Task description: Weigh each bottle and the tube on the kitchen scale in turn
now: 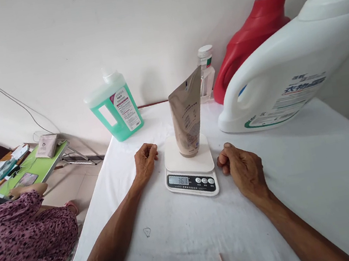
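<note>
A brown tube (188, 117) stands upright on a scale (189, 167) mid-tabletop (302, 181). Left hand (145, 160) at nine o'clock and right hand (242, 167) at three rest loosely curled, empty grips. Green jug (114, 107) at eleven, white jug (284, 73) at two.

Matt brown tube (188, 117) on a smooth white plastic scale (189, 167).

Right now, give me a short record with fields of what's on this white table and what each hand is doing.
surface: white table
centre: white digital kitchen scale, display lit, digits unclear
on scale: beige squeeze tube, standing cap down
left hand: curled, resting on the table left of the scale, holding nothing
right hand: curled, resting right of the scale, holding nothing
behind: green liquid jug, small clear bottle, red detergent bottle, large white detergent jug
</note>
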The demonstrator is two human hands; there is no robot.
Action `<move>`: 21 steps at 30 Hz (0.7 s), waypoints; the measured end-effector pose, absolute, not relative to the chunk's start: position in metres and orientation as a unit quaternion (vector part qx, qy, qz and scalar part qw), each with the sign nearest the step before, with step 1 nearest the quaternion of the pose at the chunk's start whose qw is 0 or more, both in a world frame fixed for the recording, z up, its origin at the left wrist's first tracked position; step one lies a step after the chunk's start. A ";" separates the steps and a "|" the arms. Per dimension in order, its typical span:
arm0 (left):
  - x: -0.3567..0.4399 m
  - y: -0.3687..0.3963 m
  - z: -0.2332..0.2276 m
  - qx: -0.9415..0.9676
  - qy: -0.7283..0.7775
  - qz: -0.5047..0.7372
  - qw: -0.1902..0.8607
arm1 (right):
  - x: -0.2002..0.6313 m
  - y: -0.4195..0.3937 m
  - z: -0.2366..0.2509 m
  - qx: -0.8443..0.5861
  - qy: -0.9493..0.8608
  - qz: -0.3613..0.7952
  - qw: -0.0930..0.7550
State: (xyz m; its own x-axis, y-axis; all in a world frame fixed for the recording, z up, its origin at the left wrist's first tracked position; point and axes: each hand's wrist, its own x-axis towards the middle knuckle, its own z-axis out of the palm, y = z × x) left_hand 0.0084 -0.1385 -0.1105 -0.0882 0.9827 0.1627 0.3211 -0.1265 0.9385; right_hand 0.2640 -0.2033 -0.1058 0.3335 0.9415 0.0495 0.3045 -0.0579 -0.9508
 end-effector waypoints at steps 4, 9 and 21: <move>0.009 -0.138 -0.110 0.581 0.561 0.478 0.345 | 0.264 -0.203 -0.104 -0.650 -0.483 0.321 0.491; 0.009 -0.139 -0.108 0.578 0.566 0.474 0.348 | 0.264 -0.202 -0.106 -0.653 -0.486 0.317 0.486; 0.009 -0.139 -0.109 0.576 0.566 0.474 0.352 | 0.265 -0.201 -0.108 -0.658 -0.479 0.328 0.480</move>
